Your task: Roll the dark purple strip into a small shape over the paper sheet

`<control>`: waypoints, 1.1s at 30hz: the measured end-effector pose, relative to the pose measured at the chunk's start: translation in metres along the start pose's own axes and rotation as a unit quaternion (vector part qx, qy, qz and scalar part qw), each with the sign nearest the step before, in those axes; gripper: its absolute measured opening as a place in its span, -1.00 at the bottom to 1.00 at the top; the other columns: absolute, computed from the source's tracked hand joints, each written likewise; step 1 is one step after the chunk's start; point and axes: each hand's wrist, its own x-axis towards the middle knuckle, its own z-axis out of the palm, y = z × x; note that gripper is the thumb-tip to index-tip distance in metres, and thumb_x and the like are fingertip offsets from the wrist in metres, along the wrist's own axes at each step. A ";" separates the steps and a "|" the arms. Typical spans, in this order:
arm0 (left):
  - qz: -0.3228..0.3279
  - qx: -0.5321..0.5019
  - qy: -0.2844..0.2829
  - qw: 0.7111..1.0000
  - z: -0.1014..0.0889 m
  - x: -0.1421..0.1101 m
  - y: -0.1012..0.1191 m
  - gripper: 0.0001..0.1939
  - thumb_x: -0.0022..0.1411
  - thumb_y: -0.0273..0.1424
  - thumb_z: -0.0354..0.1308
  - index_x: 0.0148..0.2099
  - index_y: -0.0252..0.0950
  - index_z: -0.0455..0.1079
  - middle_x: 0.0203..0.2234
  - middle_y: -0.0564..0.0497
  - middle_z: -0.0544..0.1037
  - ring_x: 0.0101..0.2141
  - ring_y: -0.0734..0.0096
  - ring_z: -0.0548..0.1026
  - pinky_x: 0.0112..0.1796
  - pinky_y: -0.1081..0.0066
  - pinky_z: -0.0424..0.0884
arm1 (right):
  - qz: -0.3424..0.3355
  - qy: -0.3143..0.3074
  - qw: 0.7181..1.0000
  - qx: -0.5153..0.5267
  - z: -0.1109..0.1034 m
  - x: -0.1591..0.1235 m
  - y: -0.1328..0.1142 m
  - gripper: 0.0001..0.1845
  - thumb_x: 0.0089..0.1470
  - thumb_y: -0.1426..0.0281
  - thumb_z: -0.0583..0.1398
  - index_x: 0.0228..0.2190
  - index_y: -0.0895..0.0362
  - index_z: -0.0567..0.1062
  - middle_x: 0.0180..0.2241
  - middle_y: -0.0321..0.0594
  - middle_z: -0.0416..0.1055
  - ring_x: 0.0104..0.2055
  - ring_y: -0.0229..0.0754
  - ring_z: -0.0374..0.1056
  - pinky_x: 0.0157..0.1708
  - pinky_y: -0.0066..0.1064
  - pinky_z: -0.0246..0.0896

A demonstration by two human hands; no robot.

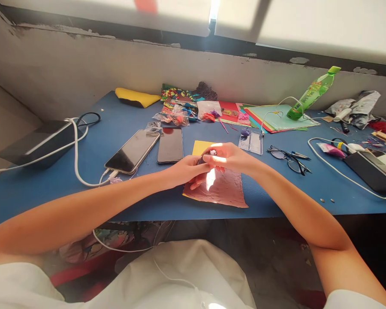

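My left hand (187, 170) and my right hand (229, 157) meet over the middle of the blue table (116, 128). Both pinch a small dark object with a pale purple top (209, 154); it is too small to name. Under the hands lies a pink-brown sheet (225, 189) on top of a yellow sheet (201, 147). A patch of sunlight falls across the fingers and the pink sheet.
Two phones (133, 150) (170, 144) lie left of the hands, one on a white cable. A clear plastic case (251, 141) and glasses (287, 156) lie to the right. Coloured papers (276, 120), a green bottle (312, 92) and craft bits crowd the back; black devices (38, 141) (369, 169) sit at both ends.
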 end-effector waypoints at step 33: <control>0.005 -0.077 0.022 0.997 0.003 0.001 0.002 -0.44 0.22 0.13 -0.10 -0.52 -0.25 0.13 -0.77 0.10 0.27 -0.76 0.55 0.21 -0.69 0.52 0.10 | 0.012 0.347 0.936 0.058 -0.049 0.031 0.053 -0.59 0.17 0.11 0.11 -0.09 0.13 0.36 -0.34 -0.20 0.46 -0.51 -0.28 0.37 -0.55 -0.45 0.23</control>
